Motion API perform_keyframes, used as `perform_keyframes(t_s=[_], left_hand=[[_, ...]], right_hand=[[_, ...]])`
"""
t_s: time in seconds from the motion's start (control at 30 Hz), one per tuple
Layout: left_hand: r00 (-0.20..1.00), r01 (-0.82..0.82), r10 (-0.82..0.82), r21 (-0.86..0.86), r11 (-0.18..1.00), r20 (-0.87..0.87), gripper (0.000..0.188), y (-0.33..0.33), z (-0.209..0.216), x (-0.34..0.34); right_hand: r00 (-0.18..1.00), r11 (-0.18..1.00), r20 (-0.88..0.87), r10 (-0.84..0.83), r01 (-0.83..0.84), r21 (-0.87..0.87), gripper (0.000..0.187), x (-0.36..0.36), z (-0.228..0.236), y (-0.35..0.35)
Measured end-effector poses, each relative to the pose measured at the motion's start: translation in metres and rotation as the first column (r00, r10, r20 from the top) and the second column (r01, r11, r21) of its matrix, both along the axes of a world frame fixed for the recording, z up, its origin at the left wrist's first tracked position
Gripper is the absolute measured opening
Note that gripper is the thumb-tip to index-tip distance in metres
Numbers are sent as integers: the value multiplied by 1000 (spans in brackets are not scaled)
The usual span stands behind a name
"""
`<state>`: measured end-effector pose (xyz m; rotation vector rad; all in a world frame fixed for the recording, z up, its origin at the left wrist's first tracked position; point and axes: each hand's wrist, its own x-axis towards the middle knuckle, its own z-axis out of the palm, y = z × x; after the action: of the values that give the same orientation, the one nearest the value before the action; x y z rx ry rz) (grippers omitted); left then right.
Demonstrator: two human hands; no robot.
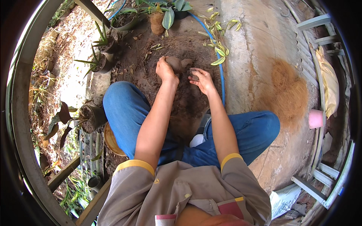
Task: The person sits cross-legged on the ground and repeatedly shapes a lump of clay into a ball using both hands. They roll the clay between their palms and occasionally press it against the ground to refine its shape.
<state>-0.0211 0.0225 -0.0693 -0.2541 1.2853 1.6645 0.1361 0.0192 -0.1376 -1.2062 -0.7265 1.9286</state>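
Observation:
My left hand point(165, 71) is cupped around the side of a smooth, rounded brown lump point(174, 63), which looks like packed soil. A smaller brown piece point(186, 62) touches its right side. My right hand point(202, 80) is just to the right, palm turned inward and fingers curled around a bit of dark, crumbly soil point(193, 74). Both hands are low over loose dark soil point(183, 98) spread on the ground between my bent knees. The underside of the lump is hidden.
A blue hose point(221, 75) runs past my right hand, beside yellow-green leafy cuttings point(220, 52). A fibre-wrapped ball point(157, 23) lies ahead. Potted plants point(102, 63) line the left. Brown coconut fibre point(287, 90) is heaped on the right, near a pink pot point(316, 119).

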Motion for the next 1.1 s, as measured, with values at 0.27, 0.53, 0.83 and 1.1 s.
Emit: perform_keyframes(t_s=[0.27,0.53,0.83,1.1], left_hand=[[997,59,-59,-3,998,-57,21,1,-21,-9],[999,11,-11,-5,1000,-31,21,-2,-6,1],[998,27,-27,-10,1000,-59,20,-1,-9,1],[997,25,-28,-37,999,-67,21,-3,-9,-1]], right_hand=[[894,964,-392,-216,132,-230,29,6,4,-4],[918,985,-361,-165,133,-113,23,3,5,-6],[892,943,-374,-253,140,-302,43,5,-11,5],[805,925,-488,-337,184,-334,21,-5,40,-3]])
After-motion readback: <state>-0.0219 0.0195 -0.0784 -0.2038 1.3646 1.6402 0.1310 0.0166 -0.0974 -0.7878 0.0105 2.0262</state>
